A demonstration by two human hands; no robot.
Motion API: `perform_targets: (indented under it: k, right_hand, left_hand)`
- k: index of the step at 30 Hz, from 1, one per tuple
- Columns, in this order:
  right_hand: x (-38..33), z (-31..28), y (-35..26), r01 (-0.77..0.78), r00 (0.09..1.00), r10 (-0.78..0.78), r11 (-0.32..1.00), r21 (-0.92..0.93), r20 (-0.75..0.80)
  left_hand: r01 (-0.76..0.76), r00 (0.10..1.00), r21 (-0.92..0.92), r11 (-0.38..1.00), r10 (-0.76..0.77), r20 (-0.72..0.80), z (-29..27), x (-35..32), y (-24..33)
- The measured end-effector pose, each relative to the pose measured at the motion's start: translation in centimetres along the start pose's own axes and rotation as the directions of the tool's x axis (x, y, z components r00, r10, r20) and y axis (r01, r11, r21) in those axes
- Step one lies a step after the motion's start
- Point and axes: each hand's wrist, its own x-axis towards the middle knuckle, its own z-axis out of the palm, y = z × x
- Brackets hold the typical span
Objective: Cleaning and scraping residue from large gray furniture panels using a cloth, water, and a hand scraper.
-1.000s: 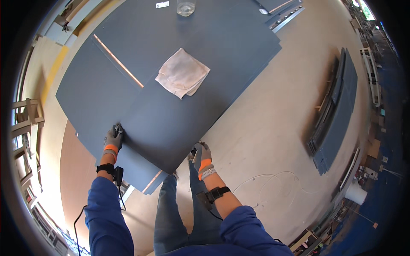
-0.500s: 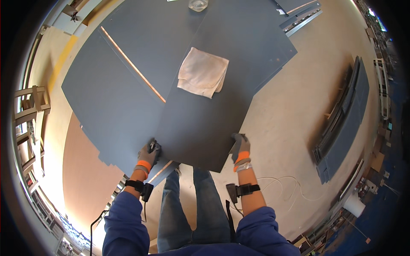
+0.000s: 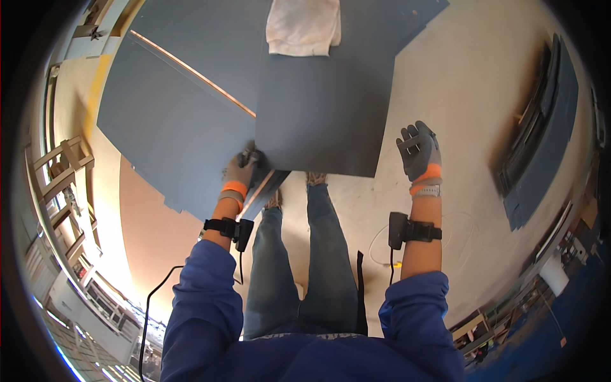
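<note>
The left hand (image 3: 243,170), in a grey glove with an orange cuff, reaches forward with the forearm nearly straight and closes its fingers on the near left corner of a dark grey board (image 3: 321,108). That board lies flat on top of a wider grey sheet (image 3: 172,140), its near edge just ahead of the person's 2 shoes (image 3: 296,188). A thin wooden strip (image 3: 191,73) runs slantwise across the sheet to the left of the board.

The right hand (image 3: 419,153) (same kind of glove) is raised off to the right of the board's near right corner, apart from it, palm facing forward and fingers spread wide, holding nothing. Its forearm comes straight up from the blue sleeve, with a black band strapped on above the wrist; the left forearm wears one too.

A white cloth (image 3: 303,27) lies crumpled on the far part of the board. More dark panels (image 3: 541,134) lie on the pale floor (image 3: 458,83), well apart to the right.
</note>
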Motion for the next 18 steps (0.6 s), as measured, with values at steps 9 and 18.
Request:
perform_targets:
  k: [9,18]
  right_hand:
    - [-14.1,-0.3,9.5,-0.09,0.953,-0.071,0.863,0.498,0.295]
    - [-24.5,3.5,12.1,-0.035,0.955,-0.194,0.677,0.736,0.224]
  left_hand:
    - [0.019,0.726,-0.42,0.907,0.276,0.63,-1.6,-12.2,10.3]
    - [-0.036,0.631,-0.399,0.916,0.331,0.702,-3.4,-17.7,6.6]
